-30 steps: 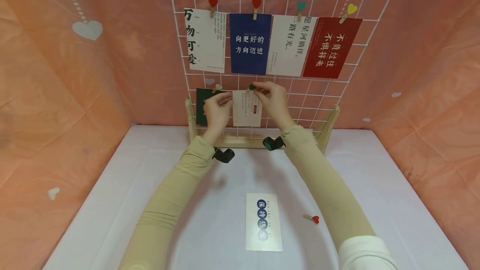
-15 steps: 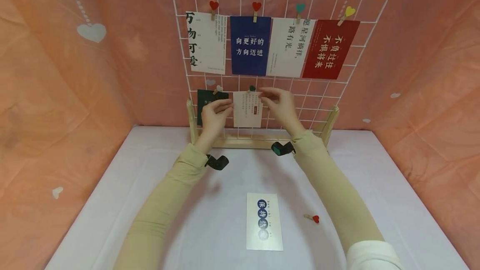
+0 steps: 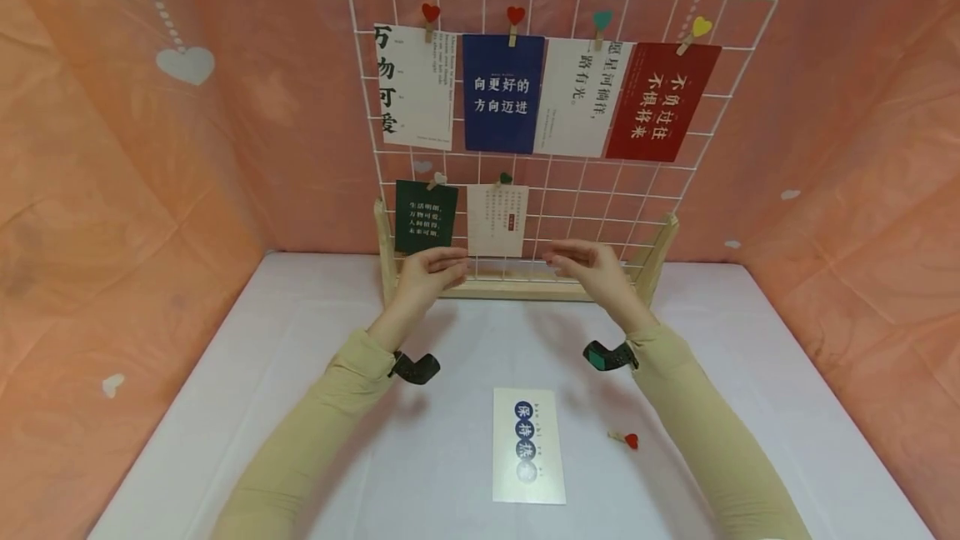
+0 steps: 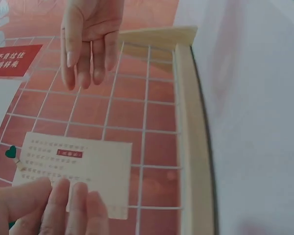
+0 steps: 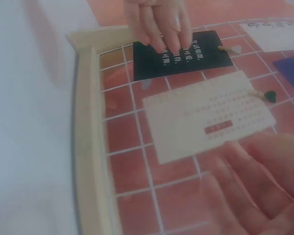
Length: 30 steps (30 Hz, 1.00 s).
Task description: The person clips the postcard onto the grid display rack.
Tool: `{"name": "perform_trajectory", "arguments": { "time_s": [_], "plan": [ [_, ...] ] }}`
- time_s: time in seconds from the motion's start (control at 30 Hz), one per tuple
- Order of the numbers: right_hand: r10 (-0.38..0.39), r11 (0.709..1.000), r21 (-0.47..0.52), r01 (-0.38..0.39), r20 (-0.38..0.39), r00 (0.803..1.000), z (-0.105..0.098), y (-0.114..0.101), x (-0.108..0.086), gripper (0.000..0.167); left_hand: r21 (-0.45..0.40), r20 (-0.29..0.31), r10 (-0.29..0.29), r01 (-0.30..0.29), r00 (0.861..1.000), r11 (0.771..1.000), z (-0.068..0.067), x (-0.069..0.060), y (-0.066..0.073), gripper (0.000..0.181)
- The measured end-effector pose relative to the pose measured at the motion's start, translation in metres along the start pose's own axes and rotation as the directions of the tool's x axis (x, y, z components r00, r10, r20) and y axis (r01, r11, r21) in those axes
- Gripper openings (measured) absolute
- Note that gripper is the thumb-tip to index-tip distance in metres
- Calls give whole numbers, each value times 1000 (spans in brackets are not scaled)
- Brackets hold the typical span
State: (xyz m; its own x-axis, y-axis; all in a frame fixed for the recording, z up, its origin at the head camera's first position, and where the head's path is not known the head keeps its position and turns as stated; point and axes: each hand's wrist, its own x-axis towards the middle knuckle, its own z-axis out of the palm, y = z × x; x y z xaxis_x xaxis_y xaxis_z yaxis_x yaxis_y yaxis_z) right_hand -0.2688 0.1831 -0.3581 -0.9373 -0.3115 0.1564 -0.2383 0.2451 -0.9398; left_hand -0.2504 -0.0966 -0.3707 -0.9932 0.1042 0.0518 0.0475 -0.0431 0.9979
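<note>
A cream card (image 3: pixel 495 223) with small print hangs in the lower row of the white wire grid (image 3: pixel 585 227), held by a clothespin with a dark green heart (image 3: pixel 506 179). Left of it hangs a dark green card (image 3: pixel 424 219) under a clothespin with a white heart (image 3: pixel 439 179). My left hand (image 3: pixel 429 277) is in front of the green card's lower edge, fingers extended and holding nothing. To the right of the cream card, my right hand (image 3: pixel 592 267) is also free, its fingers loosely extended. Both wrist views show the fingers apart from any clip.
Four-sided wire panel stands in a wooden base (image 3: pixel 517 290). Its upper row bears a white card (image 3: pixel 416 90), a blue card (image 3: pixel 502 123), another white card (image 3: pixel 573 119) and a red card (image 3: pixel 660 107). On the table lie a card (image 3: pixel 551 473) and a red-heart clothespin (image 3: pixel 630 441).
My right hand has let go of the green-heart clothespin and moved down and right. My left hand has come down from beside the cream card, uncovering the green card. Both cards stay hanging.
</note>
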Motion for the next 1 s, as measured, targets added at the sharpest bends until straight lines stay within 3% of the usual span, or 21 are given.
{"name": "perform_trajectory", "arguments": {
  "time_s": [0.13, 0.27, 0.63, 1.0],
  "plan": [
    [3, 1000, 8, -3, 35, 999, -8, 13, -17, 38, 2, 86, -83, 83, 993, 997, 2, -9, -9, 35],
    [11, 999, 36, -12, 36, 999, -18, 28, -35, 39, 10, 152, -126, 126, 980, 992, 4, -17, -18, 35],
    [63, 996, 61, -64, 27, 998, -46, 59, -79, 39, 18, 268, -164, 166, 949, 986, 9, -27, -40, 35],
    [145, 989, 31, -146, 22, 989, -56, 73, -117, 45, 131, 370, -265, 233, 890, 964, 10, -40, -59, 39]
  ]
}}
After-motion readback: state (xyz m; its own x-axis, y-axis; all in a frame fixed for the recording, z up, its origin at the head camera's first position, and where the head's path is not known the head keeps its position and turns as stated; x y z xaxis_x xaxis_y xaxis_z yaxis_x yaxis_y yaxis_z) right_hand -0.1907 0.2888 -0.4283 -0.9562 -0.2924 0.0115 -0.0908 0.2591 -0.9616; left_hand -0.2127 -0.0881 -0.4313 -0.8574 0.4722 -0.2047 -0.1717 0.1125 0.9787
